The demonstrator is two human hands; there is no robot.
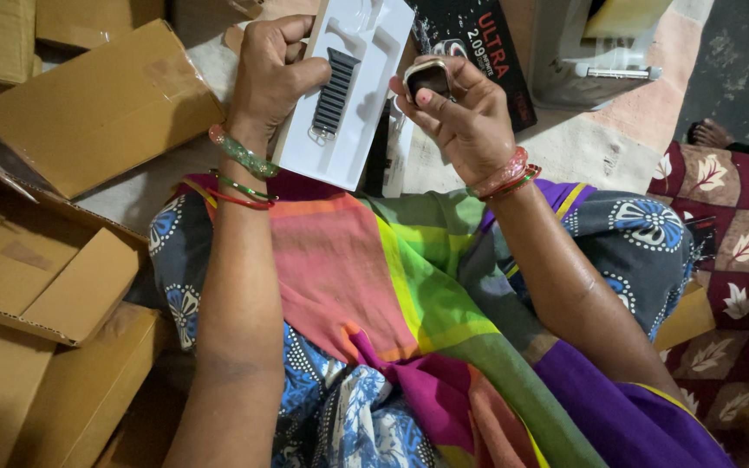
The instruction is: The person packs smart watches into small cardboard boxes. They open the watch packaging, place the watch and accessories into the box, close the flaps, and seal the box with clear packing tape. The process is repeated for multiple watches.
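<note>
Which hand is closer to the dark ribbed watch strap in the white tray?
Left. The left hand grips the white tray right beside the dark strap. The right hand holds a small watch case off to the strap's right, clear of the tray.

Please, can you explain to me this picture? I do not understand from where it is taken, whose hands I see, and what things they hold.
There is one picture, taken by a camera worn on a person's head and looking down at their own lap and two bare hands. No machine is involved.

The left hand grips a white packaging tray. A dark ribbed watch strap sits in a recess of that tray. The right hand holds a small square watch body in its fingertips, beside the tray and apart from it.

Under the arms is colourful cloth over the lap. On the left lie brown cardboard boxes. Behind the hands is a black product box. At far right is a patterned maroon mat.
</note>
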